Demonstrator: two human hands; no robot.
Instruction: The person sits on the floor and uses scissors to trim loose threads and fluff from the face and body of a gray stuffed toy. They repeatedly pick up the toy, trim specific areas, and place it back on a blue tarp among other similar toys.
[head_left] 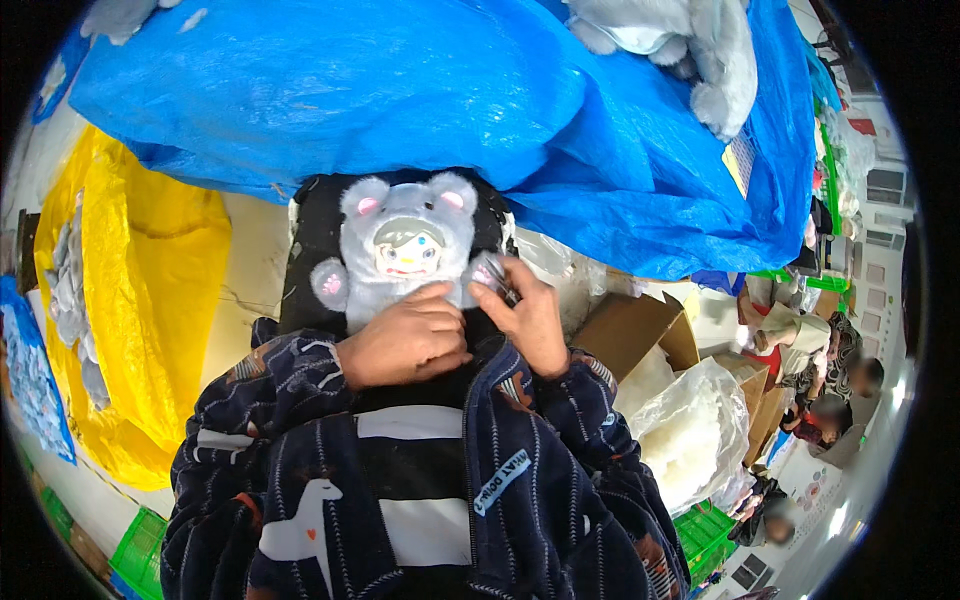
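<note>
A grey plush bear toy (408,225) with round ears, pink paw pads and a doll face set in its hood lies face up on a black padded surface (308,285) before me. Across its lower body rests my left hand (408,338), fingers bent and pressing the plush down. My right hand (527,314) is closed beside the toy's paw on the right. Between its thumb and fingers shows a small dark metal tool (511,297), whose kind is mostly hidden by the fingers. Its tip is near that paw, and contact is hard to make out.
Blue plastic sheeting (350,90) spreads beyond the toy, with grey plush pieces (725,70) on it. A yellow sack (150,290) stands at left. To the right are a cardboard box (630,330), a clear bag of white stuffing (695,430) and a green crate (705,535). People sit farther right.
</note>
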